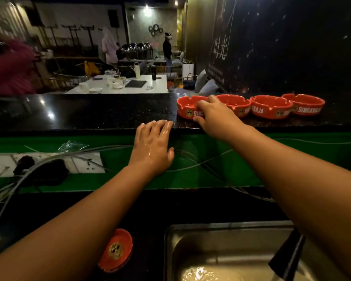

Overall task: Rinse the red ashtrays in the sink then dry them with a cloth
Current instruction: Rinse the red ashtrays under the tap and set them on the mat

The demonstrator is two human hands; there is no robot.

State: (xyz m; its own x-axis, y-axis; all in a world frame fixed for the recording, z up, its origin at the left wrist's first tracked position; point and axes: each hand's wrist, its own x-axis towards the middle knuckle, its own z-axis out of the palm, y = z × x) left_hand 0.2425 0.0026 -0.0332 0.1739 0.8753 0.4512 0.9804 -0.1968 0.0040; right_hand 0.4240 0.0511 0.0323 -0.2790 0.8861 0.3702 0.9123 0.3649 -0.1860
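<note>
Curling over the near rim of the first ashtray [187, 109], the fingers [205, 102] of the right hand [215, 116] sit inside the bowl while the thumb presses the outer wall below. Finding: a pinch clamped on that rim. Whether the ashtray is clear of the surface cannot be told.

The left hand [152, 145] is flat and wet, its fingers straight and close together, tips resting on the front edge of the upper table [89, 112]. It holds nothing.

The gripped ashtray stands upright at the left end of a row on the upper table. Three more ashtrays [271, 107] run off to its right, each touching or just beside the next. A lone ashtray [116, 250] leans on its edge on the lower table, just left of the sink [170, 250].

Governing relation: the sink lies below the row and back toward the person, slightly right of the gripped ashtray. The ashtray is round, so no long axis bears on the carry. The right hand is already on it, so the left is not needed. Judgement: the coming move is a lift and a draw back and down to the water [201, 274] beneath the black tap [288, 258].

Risk noted: cables [49, 159] and a power strip [85, 165] lie on the green shelf [190, 179], and drips may fall there. No cloth is in view.
</note>
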